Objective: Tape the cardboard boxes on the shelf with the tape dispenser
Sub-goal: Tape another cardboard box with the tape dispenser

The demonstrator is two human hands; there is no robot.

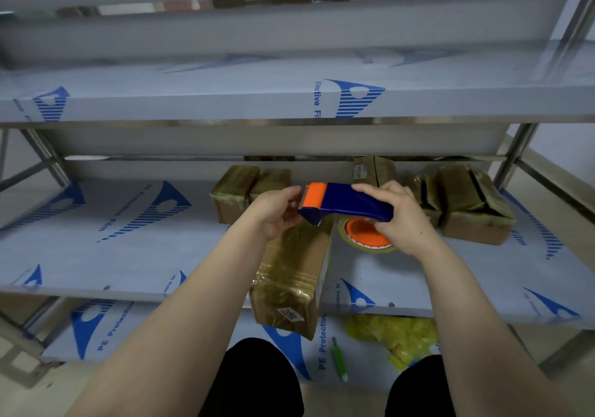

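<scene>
Over glossy box [291,271], blocky plastic dispenser [351,204]

Box [291,275] lay on mid shelf [128,255], near end overhanging the front edge. Tape dispenser [347,202] was over its far end, w/ left hand [277,212] at L end, right hand [399,220] at R. Small boxes [235,191] sat behind; more boxes [473,204] back R. Bag [396,336] lay on btm shelf [180,336].
</scene>
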